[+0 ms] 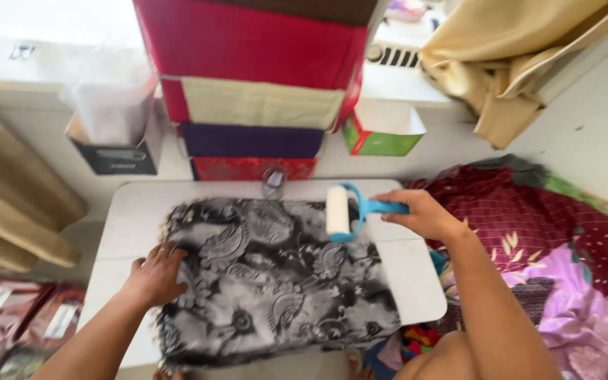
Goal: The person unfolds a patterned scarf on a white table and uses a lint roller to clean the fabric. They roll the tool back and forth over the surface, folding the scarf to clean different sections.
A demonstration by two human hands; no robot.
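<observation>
A black-and-grey patterned cloth (pixel 276 281) lies spread flat across a small white table (pixel 135 211). My right hand (pixel 423 213) grips the blue handle of a lint roller (pixel 339 210), whose white roll rests on the cloth near its far right edge. On the cloth's left edge my left hand (pixel 156 273) presses down flat with its fingers spread.
A stack of red, cream and purple fabric boxes (pixel 255 91) stands behind the table. A grey box with plastic (pixel 110 134) is at the back left, a green-and-red carton (pixel 381 130) at the back right. Heaped colourful cloths (pixel 550 239) lie to the right, packaged items (pixel 8 317) at lower left.
</observation>
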